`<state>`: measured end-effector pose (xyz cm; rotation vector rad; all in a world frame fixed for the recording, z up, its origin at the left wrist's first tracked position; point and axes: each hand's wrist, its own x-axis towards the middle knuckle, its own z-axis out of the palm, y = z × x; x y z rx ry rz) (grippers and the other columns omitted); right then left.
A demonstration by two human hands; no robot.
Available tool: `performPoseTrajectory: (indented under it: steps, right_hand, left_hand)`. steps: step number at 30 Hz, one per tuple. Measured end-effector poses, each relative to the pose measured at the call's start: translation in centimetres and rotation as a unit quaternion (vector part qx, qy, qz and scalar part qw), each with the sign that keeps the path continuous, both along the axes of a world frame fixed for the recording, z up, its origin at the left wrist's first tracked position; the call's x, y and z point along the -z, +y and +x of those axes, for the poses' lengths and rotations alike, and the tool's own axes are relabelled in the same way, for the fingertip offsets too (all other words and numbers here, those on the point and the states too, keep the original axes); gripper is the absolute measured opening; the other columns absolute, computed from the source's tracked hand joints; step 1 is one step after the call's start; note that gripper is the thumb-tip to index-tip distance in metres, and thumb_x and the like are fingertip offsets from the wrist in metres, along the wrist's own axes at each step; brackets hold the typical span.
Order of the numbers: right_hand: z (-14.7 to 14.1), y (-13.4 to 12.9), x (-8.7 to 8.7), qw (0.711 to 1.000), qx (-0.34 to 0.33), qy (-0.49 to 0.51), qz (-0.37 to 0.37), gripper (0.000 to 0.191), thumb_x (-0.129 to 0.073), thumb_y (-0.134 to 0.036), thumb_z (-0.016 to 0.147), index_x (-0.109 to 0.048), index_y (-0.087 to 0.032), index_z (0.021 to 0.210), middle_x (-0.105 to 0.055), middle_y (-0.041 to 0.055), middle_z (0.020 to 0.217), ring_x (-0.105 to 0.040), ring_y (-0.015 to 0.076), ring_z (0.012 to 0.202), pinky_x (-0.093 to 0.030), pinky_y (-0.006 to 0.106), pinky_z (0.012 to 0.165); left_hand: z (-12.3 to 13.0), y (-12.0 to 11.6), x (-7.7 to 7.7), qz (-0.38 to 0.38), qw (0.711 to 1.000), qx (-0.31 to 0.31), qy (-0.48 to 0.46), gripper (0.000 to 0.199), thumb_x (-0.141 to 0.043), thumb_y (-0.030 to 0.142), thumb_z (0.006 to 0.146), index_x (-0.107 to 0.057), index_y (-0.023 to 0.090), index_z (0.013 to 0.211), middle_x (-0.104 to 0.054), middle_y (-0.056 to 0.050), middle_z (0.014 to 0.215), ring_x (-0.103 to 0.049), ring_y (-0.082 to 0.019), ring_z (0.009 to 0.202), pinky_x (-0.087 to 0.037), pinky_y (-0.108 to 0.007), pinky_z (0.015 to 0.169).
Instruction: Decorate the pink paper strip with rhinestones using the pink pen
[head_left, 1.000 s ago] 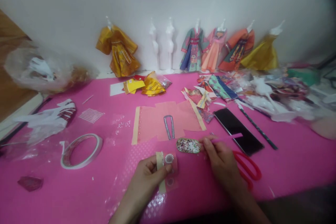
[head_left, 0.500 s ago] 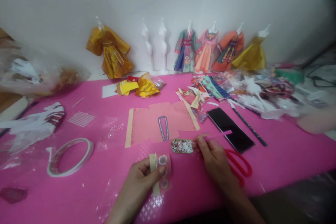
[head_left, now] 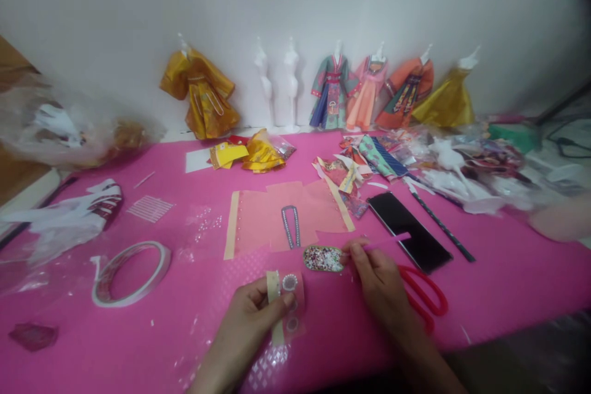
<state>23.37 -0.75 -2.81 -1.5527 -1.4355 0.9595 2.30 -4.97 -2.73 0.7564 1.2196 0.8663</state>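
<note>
Between the thumb and fingers of my left hand [head_left: 252, 314] is a pink fabric strip [head_left: 298, 305] with a cream border and round, bead-edged grey patches. My right hand [head_left: 372, 274] pinches a slim pink pen-like stick [head_left: 392, 239], its tip end at a small oval tray [head_left: 323, 246] filled with multicoloured and white beads or rhinestones. Whether the tip touches them is hidden by the fingers. Behind the tray lies a flat pink garment piece [head_left: 258, 215] with cream edges, and on it a dark, bead-studded loop of trim [head_left: 285, 225].
Red-handled scissors [head_left: 438, 298] lie partly under my right forearm, near a black phone [head_left: 410, 231]. A tape roll [head_left: 161, 268] sits at left. Fabric scraps [head_left: 344, 172] and plastic bags stand behind. Doll dresses [head_left: 335, 89] and two bare white mannequins [head_left: 292, 77] line the wall.
The whole scene has shifted slightly right in view. Both hands keep their grips, and the right hand stays at the tray.
</note>
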Motion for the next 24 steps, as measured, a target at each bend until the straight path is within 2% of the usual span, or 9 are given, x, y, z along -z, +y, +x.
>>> performPoseTrajectory:
  steps: [5, 8, 13, 16, 18, 20, 22, 24]
  right_hand:
    - [0.0, -0.2, -0.2, 1.0, 0.008, 0.001, 0.016, 0.036, -0.045, -0.047, 0.094, -0.065, -0.018, 0.087, -0.065, 0.0046, 0.079, -0.059, 0.0232, 0.077, -0.042, 0.033, 0.068]
    - [0.1, -0.3, 0.0, 1.0, 0.002, 0.01, 0.026, 0.031, -0.046, -0.045, 0.094, -0.063, -0.02, 0.087, -0.062, 0.0022, 0.077, -0.058, 0.021, 0.074, -0.043, 0.032, 0.068]
    - [0.3, -0.3, 0.2, 1.0, -0.003, 0.011, 0.025, 0.018, -0.049, -0.039, 0.093, -0.054, -0.022, 0.089, -0.057, -0.0021, 0.069, -0.056, 0.0182, 0.062, -0.044, 0.03, 0.059]
    - [0.7, -0.2, -0.1, 1.0, -0.008, -0.002, 0.024, 0.016, -0.056, -0.037, 0.089, -0.055, -0.021, 0.085, -0.06, -0.0007, 0.072, -0.059, 0.0188, 0.066, -0.045, 0.029, 0.061]
    - [1.2, -0.2, -0.3, 0.999, -0.03, -0.019, 0.041, 0.015, -0.059, -0.036, 0.089, -0.059, -0.021, 0.085, -0.064, 0.001, 0.078, -0.062, 0.0196, 0.074, -0.046, 0.029, 0.065]
    - [1.8, -0.2, -0.6, 0.992, -0.074, -0.045, 0.096, 0.01, -0.058, -0.031, 0.091, -0.062, -0.022, 0.088, -0.067, 0.002, 0.085, -0.063, 0.0196, 0.083, -0.047, 0.03, 0.072]
    - [2.4, -0.1, -0.7, 0.974, -0.134, -0.077, 0.168, 0.008, -0.054, -0.023, 0.093, -0.063, -0.023, 0.095, -0.067, 0.0025, 0.091, -0.062, 0.019, 0.088, -0.047, 0.032, 0.079]
    - [2.8, -0.1, -0.8, 0.95, -0.197, -0.115, 0.214, 0.016, -0.05, -0.014, 0.093, -0.061, -0.022, 0.101, -0.065, 0.0039, 0.094, -0.059, 0.0197, 0.091, -0.046, 0.035, 0.083]
  left_hand:
    - [-0.2, -0.2, 0.3, 0.024, 1.0, 0.002, -0.008, 0.027, -0.078, 0.043, 0.071, -0.074, 0.017, 0.075, -0.073, -0.005, 0.068, -0.06, -0.015, 0.062, -0.044, -0.025, 0.06]
    - [0.0, -0.3, -0.3, 0.018, 0.999, -0.013, -0.025, 0.023, -0.08, 0.037, 0.069, -0.076, 0.017, 0.08, -0.075, -0.006, 0.073, -0.064, -0.018, 0.067, -0.046, -0.027, 0.064]
    - [0.3, -0.5, -1.5, 0.024, 0.999, -0.02, -0.044, 0.014, -0.077, 0.028, 0.073, -0.076, 0.017, 0.082, -0.077, -0.006, 0.076, -0.066, -0.019, 0.067, -0.047, -0.029, 0.066]
    - [0.3, -0.4, -1.6, 0.023, 0.998, -0.021, -0.05, 0.014, -0.077, 0.027, 0.074, -0.076, 0.017, 0.083, -0.077, -0.007, 0.079, -0.066, -0.019, 0.07, -0.048, -0.029, 0.068]
    - [0.3, -0.4, -1.5, 0.028, 0.998, -0.022, -0.048, 0.014, -0.076, 0.028, 0.075, -0.075, 0.017, 0.082, -0.076, -0.006, 0.077, -0.066, -0.019, 0.07, -0.047, -0.029, 0.069]
    - [0.2, -0.4, -1.4, 0.033, 0.998, -0.022, -0.041, 0.015, -0.076, 0.029, 0.075, -0.076, 0.017, 0.083, -0.075, -0.005, 0.075, -0.065, -0.018, 0.068, -0.047, -0.028, 0.067]
    - [0.2, -0.4, -1.3, 0.032, 0.999, -0.025, -0.033, 0.016, -0.078, 0.029, 0.074, -0.076, 0.017, 0.085, -0.075, -0.004, 0.072, -0.063, -0.017, 0.065, -0.046, -0.027, 0.064]
    - [0.1, -0.4, -1.2, 0.032, 0.999, -0.026, -0.032, 0.019, -0.079, 0.029, 0.072, -0.077, 0.017, 0.086, -0.075, -0.004, 0.073, -0.063, -0.016, 0.065, -0.046, -0.026, 0.064]
